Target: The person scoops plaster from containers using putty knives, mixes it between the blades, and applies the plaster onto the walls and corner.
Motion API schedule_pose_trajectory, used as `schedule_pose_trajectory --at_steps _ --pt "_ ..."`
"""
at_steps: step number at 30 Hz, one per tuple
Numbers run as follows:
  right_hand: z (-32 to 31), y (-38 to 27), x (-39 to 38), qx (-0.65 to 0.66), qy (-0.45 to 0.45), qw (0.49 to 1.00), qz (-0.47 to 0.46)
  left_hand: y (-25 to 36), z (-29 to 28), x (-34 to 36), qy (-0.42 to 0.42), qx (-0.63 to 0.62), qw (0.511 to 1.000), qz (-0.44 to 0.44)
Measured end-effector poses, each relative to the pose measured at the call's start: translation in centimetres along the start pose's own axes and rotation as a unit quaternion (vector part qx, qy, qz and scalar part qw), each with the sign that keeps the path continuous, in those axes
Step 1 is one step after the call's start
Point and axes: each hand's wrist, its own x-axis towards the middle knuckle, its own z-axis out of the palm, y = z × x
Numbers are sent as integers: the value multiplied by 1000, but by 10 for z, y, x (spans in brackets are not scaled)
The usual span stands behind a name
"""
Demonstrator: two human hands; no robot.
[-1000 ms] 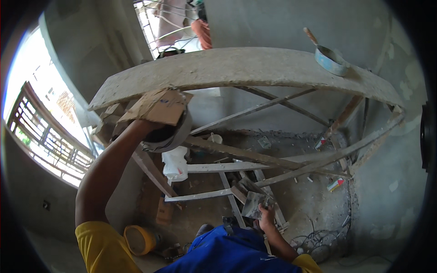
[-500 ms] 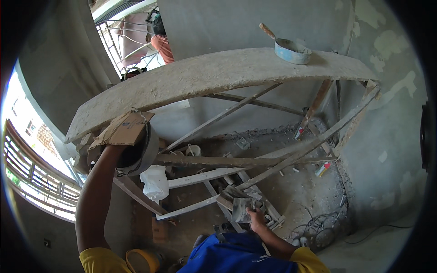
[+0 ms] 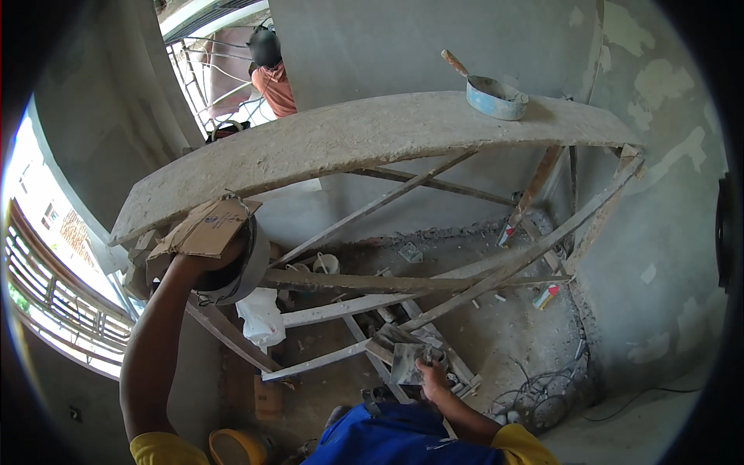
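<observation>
The left hand (image 3: 203, 267) is reaching up at nine o'clock into a plaster bucket (image 3: 236, 267) under the scaffold plank (image 3: 349, 147), its grip hidden. The right hand (image 3: 432, 377), at six o'clock, is clutching a trowel (image 3: 408, 360), still bare of mortar. Loading looks barely begun.

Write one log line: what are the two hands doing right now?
left hand: gripping bucket under cardboard | right hand: holding plastering trowel | plank: blue pan on top

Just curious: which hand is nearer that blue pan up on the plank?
Left. The left hand is under the plank's left end; the right hand is far below the blue pan.
</observation>
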Motion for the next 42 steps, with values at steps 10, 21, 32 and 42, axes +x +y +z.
schedule_pose_trajectory --at_steps 10,21,32,42 --pt "-5 12 13 23 -2 1000 11 42 -39 -24 -28 -78 996 -36" --pt "-4 18 18 24 -7 999 24 31 -36 -32 -32 -80 995 -40" --pt "5 1 10 15 8 999 40 27 -34 -35 -58 -53 995 -64" --pt "-3 20 19 7 -4 1000 23 25 -35 -36 -92 -3 995 -47"
